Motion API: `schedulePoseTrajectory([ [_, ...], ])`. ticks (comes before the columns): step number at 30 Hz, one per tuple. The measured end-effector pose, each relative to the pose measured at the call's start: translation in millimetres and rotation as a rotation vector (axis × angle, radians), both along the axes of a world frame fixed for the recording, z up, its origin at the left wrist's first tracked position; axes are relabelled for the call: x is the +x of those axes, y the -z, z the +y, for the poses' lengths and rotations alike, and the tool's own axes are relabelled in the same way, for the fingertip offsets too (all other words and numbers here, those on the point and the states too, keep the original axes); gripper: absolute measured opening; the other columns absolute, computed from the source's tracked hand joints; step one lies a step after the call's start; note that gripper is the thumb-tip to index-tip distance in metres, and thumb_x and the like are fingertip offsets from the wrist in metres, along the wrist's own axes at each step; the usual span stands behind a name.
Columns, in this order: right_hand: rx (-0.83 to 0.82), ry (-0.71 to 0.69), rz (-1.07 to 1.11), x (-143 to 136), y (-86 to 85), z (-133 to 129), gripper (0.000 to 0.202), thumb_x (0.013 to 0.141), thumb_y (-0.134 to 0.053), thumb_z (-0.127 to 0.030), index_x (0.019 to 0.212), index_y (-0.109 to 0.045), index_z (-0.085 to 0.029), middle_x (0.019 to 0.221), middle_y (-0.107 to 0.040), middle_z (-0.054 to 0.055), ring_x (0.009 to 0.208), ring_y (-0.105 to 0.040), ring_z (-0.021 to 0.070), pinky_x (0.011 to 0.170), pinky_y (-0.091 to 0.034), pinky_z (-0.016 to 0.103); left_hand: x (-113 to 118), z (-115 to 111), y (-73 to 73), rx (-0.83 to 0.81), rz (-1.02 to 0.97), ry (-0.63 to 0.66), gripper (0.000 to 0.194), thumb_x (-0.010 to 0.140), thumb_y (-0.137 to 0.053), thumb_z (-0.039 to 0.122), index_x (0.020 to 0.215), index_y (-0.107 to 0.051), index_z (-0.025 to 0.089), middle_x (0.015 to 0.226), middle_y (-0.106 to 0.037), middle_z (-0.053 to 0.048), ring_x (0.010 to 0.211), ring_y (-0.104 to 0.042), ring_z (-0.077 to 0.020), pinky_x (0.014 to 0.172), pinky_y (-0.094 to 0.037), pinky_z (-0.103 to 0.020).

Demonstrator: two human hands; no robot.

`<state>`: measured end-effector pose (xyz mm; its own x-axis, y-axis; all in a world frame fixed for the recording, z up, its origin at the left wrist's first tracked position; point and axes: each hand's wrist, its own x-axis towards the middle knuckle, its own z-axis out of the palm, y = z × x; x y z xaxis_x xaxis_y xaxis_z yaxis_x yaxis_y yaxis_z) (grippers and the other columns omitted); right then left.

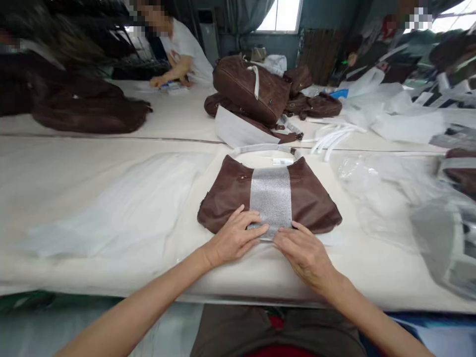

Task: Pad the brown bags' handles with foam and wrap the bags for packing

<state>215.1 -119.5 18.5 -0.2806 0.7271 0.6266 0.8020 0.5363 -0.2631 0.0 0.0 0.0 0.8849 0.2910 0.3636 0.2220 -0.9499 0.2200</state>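
A brown leather handbag [230, 198] lies flat before me, with a silvery grey strip [270, 191] wrapped around its middle. Its handle, covered in pale wrapping [260, 148], arches away from me, and a white tag [283, 161] lies inside the arch. My left hand [238, 235] rests on the bag's lower edge left of the strip, fingers stretched out and apart. At the strip's lower right end, my right hand [303, 253] has its fingers bent and closed on the strip's edge. The strip's underside is hidden.
Thin white sheets [122, 203] spread over the table to the left. Clear plastic bags [383, 193] lie to the right. Behind are stacked brown bags [253, 87], white strips [334, 136] and another dark bag [92, 106]. Across the table a person in a white shirt [189, 52] handles small items.
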Motion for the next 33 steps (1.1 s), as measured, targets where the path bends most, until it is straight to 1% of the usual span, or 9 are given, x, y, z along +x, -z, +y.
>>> schedulePoseTrajectory([
  [4,-0.068,0.138,0.125,-3.9,3.3,6.9,0.024,0.103,-0.044,-0.021,0.088,-0.064,-0.02,0.077,-0.073,0.002,0.068,-0.067,0.0133,0.082,-0.048,0.028,-15.1,9.9,-20.8,-0.162,0.118,0.158,0.062,0.081,-0.046,0.01,0.142,-0.043,0.021,0.137,-0.054,-0.015,0.14,-0.039,-0.0315,0.116,-0.021,-0.067],
  [7,-0.154,0.234,0.188,-6.2,4.6,10.0,0.026,0.103,-0.045,-0.025,0.084,-0.063,-0.02,0.073,-0.071,0.002,0.064,-0.064,0.0142,0.068,-0.046,0.025,-17.1,12.7,-30.6,-0.26,0.161,0.189,0.064,0.084,-0.055,0.023,0.145,-0.037,0.018,0.142,-0.052,-0.016,0.142,-0.037,-0.0326,0.118,-0.019,-0.065],
  [10,-0.206,0.317,0.205,-7.5,7.5,12.4,0.03,0.104,-0.042,-0.03,0.082,-0.062,-0.02,0.068,-0.067,0.0,0.061,-0.061,0.0142,0.064,-0.043,0.024,-9.9,10.8,-25.9,-0.242,0.085,0.084,0.045,0.089,-0.063,0.038,0.13,-0.054,0.019,0.127,-0.065,-0.013,0.13,-0.053,-0.0308,0.116,-0.03,-0.061],
  [15,-0.23,0.408,0.2,-10.7,15.3,18.2,0.037,0.104,-0.042,-0.035,0.073,-0.056,-0.02,0.062,-0.06,-0.001,0.055,-0.057,0.0124,0.059,-0.04,0.024,8.0,0.3,-7.7,-0.21,-0.176,-0.187,0.013,0.095,-0.056,0.028,0.096,-0.066,0.02,0.098,-0.073,-0.007,0.1,-0.069,-0.0233,0.099,-0.05,-0.045],
  [19,-0.194,0.475,0.187,-14.5,18.7,25.2,0.033,0.103,-0.044,-0.033,0.076,-0.057,-0.02,0.07,-0.059,0.001,0.064,-0.058,0.0142,0.062,-0.044,0.026,14.5,-6.7,-9.1,-0.268,-0.182,-0.331,0.021,0.092,-0.056,0.025,0.072,-0.056,0.02,0.099,-0.07,-0.006,0.098,-0.067,-0.023,0.086,-0.051,-0.037],
  [24,-0.093,0.549,0.434,-11.9,11.6,22.8,0.023,0.099,-0.052,-0.029,0.117,-0.056,-0.016,0.088,-0.055,0.005,0.074,-0.058,0.0163,0.066,-0.053,0.028,15.4,-6.5,-14.2,-0.371,-0.154,-0.374,0.025,0.092,-0.053,0.024,0.068,-0.048,0.021,0.095,-0.067,-0.003,0.1,-0.065,-0.0206,0.084,-0.048,-0.031],
  [27,0.035,0.489,0.418,-17.3,2.9,10.8,0.025,0.096,-0.05,-0.014,0.12,-0.057,-0.016,0.095,-0.059,0.008,0.088,-0.06,0.0183,0.079,-0.054,0.032,15.7,-3.5,-13.2,-0.397,-0.141,-0.385,0.027,0.093,-0.053,0.025,0.067,-0.047,0.021,0.094,-0.066,-0.003,0.099,-0.065,-0.0198,0.081,-0.048,-0.029],
  [30,0.01,0.27,0.155,-31.3,0.0,1.9,0.026,0.094,-0.049,-0.011,0.115,-0.063,-0.016,0.108,-0.067,0.01,0.112,-0.059,0.0233,0.107,-0.042,0.047,16.6,-1.0,-12.5,-0.39,-0.15,-0.376,0.026,0.093,-0.053,0.026,0.068,-0.048,0.021,0.093,-0.065,-0.003,0.095,-0.065,-0.0187,0.08,-0.048,-0.028],
  [33,-0.14,0.228,-0.07,-43.1,7.6,2.1,0.039,0.095,-0.052,-0.021,0.132,-0.056,-0.009,0.138,-0.059,0.014,0.138,-0.042,0.0297,0.119,-0.023,0.055,17.5,-1.0,-13.1,-0.398,-0.163,-0.384,0.026,0.092,-0.054,0.024,0.066,-0.047,0.021,0.088,-0.065,-0.001,0.088,-0.065,-0.0167,0.077,-0.048,-0.027],
])
